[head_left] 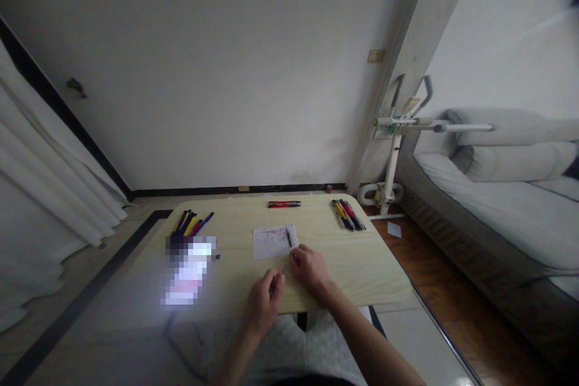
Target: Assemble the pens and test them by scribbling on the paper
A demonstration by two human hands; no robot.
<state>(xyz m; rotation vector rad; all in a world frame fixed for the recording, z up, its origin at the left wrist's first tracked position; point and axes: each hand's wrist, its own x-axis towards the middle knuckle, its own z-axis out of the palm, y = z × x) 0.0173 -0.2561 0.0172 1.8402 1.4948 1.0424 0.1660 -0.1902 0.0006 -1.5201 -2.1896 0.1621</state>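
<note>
My left hand (265, 297) is closed above the front edge of the light wooden table (362, 271), thumb against the curled fingers. A small dark bit shows inside its grip, too little to name. My right hand (310, 266) is closed too, fingertips pinched by the lower right corner of a white sheet of paper (266, 251). Whatever those fingertips hold is hidden or too small to tell. Dark handwriting covers the upper part of the sheet. On its right side lies a dark pen (289, 237), apart from my left hand and just beyond my right.
Red and dark pens (284, 204) lie at the table's far edge. A bunch of mixed pens (348, 215) rests at the far right, another (189, 223) at the left. Nearer me on the left glows a pixelated bright screen (189, 274). A sofa (497, 205) stands to the right.
</note>
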